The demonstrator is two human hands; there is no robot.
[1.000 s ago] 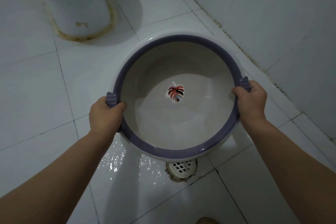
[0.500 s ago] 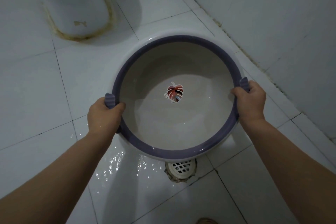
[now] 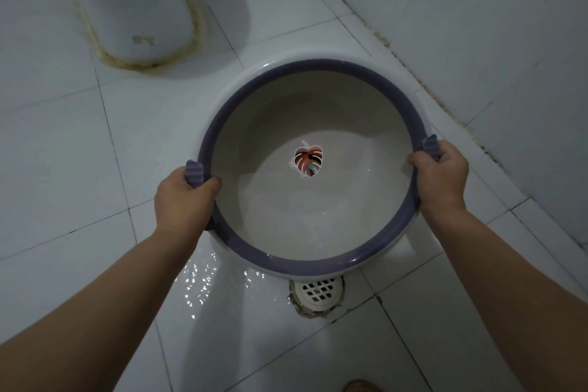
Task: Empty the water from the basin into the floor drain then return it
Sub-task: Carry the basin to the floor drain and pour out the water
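A round white basin (image 3: 318, 219) with a purple rim and a red leaf picture on its bottom is held above the tiled floor. My left hand (image 3: 183, 200) grips the purple handle on its left rim. My right hand (image 3: 440, 178) grips the handle on its right rim. A thin film of water lies in the near part of the basin. Just below the basin's near edge sits the white floor drain (image 3: 318, 291), partly covered by the rim. The floor left of the drain shines with water (image 3: 200, 283).
The base of a white toilet (image 3: 127, 9) with stained sealant stands at the upper left. A tiled wall (image 3: 477, 25) runs along the right, its dirty joint close behind the basin. Something brown (image 3: 361, 387) shows at the bottom edge.
The basin has shifted slightly away from me and up in the view, so a bit more of the drain shows. Both hands keep their grip.
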